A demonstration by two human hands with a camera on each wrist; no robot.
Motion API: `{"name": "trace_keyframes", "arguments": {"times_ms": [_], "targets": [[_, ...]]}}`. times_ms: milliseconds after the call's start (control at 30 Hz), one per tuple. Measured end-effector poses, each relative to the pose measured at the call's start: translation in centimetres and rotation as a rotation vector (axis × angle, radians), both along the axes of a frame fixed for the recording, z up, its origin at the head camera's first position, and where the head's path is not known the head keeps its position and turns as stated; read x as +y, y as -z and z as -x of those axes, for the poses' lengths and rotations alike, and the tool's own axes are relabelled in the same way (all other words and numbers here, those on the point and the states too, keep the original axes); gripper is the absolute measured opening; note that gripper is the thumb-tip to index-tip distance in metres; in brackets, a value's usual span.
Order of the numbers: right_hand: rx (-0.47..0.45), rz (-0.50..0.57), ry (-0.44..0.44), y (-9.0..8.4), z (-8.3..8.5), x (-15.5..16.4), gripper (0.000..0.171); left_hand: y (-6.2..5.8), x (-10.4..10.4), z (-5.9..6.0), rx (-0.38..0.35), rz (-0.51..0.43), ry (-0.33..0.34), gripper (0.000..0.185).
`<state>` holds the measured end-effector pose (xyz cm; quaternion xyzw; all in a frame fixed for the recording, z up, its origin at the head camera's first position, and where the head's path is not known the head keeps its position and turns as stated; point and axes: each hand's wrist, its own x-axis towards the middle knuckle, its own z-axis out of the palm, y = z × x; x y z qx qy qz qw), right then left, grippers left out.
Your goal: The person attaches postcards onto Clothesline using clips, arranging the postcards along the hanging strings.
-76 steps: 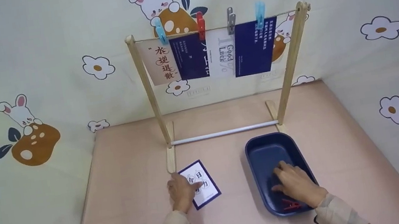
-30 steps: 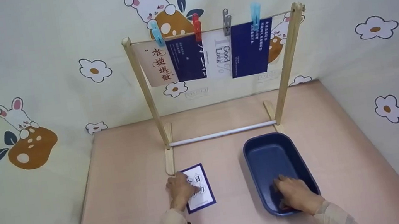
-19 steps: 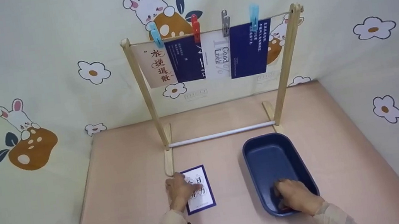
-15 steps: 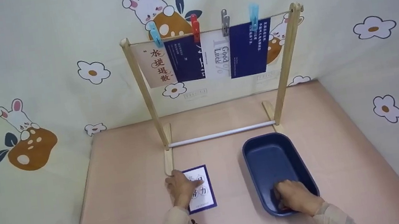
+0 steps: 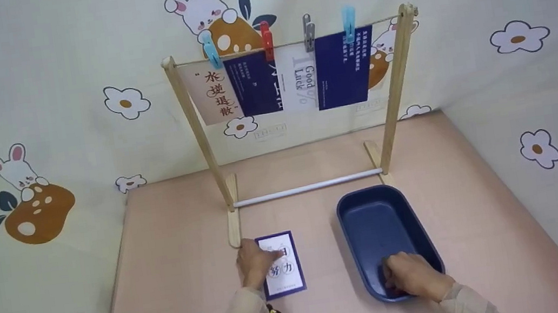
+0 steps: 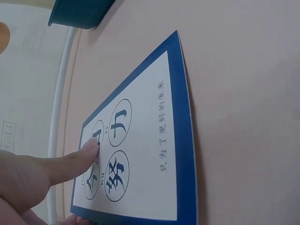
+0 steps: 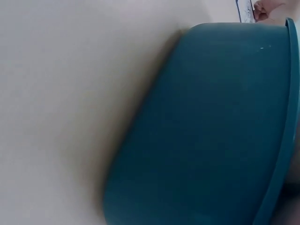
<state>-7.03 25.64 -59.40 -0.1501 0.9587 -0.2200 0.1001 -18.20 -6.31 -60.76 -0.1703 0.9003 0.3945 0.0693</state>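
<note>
A white card with a blue border and Chinese characters (image 5: pixel 284 280) lies on the pink cloth, one edge slightly raised in the left wrist view. My left hand (image 5: pixel 254 262) pinches its left side, thumb (image 6: pixel 75 164) on the printed face and fingers at the edge beneath. Inside the dark blue tray (image 5: pixel 369 215), my right hand (image 5: pixel 410 273) is curled low near the front end. A red clothespin seen there earlier is now hidden by that hand, apparently in its fingers. In the right wrist view the tray's outer wall (image 7: pixel 197 122) blocks the fingers.
A wooden rack (image 5: pixel 396 91) with a white crossbar (image 5: pixel 308 188) stands behind. Several cards, including a dark blue one (image 5: pixel 345 73), hang from its string by blue, red (image 5: pixel 267 41) and grey (image 5: pixel 309 35) clothespins. Printed fabric walls enclose the table.
My left hand has turned the card from tilted to nearly straight. My right hand's fingers have closed around the red clothespin in the tray, which has gone out of sight.
</note>
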Motion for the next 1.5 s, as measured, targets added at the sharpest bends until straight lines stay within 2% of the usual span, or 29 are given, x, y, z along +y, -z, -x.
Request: {"name": "trace_keyframes", "arguments": {"times_ms": [233,433,633,733,800,933,1067,1233,1300,1400,1500], "targets": [[-0.001,0.012,0.03,-0.4,0.1,-0.1,0.021,-0.7,-0.7,-0.4,0.006,-0.071,0.078,0.049],[-0.002,0.069,-0.01,-0.5,0.1,-0.1,0.017,-0.9,-0.7,-0.5,-0.012,-0.11,0.091,0.046],[-0.065,0.253,-0.041,-0.6,0.5,0.3,0.014,-0.9,-0.5,-0.6,-0.04,-0.123,0.111,0.046],[-0.149,0.355,-0.042,-0.6,0.5,0.6,0.012,-0.7,-0.4,-0.7,-0.024,-0.119,0.13,0.045],[-0.177,0.386,-0.042,-0.5,0.4,0.9,0.013,-0.5,-0.4,-0.7,-0.007,-0.13,0.157,0.044],[-0.157,0.378,-0.06,-0.5,0.3,1.4,0.019,-0.2,-0.5,-0.7,0.018,-0.177,0.201,0.043],[-0.114,0.347,-0.091,-0.4,0.3,1.9,0.024,0.0,-0.6,-0.7,0.034,-0.196,0.199,0.039],[-0.26,0.438,-0.071,-0.7,0.1,2.2,0.038,0.0,-0.7,-0.7,0.054,-0.24,0.189,0.035],[-0.3,0.437,-0.05,-0.8,0.0,2.3,0.038,0.0,-0.7,-0.7,0.052,-0.264,0.19,0.035],[-0.294,0.398,-0.04,-0.9,-0.1,2.3,0.027,0.0,-0.8,-0.9,0.044,-0.285,0.206,0.037],[-0.295,0.4,-0.037,-0.8,-0.1,2.2,0.031,-0.1,-1.0,-1.0,0.035,-0.288,0.221,0.038]]}}
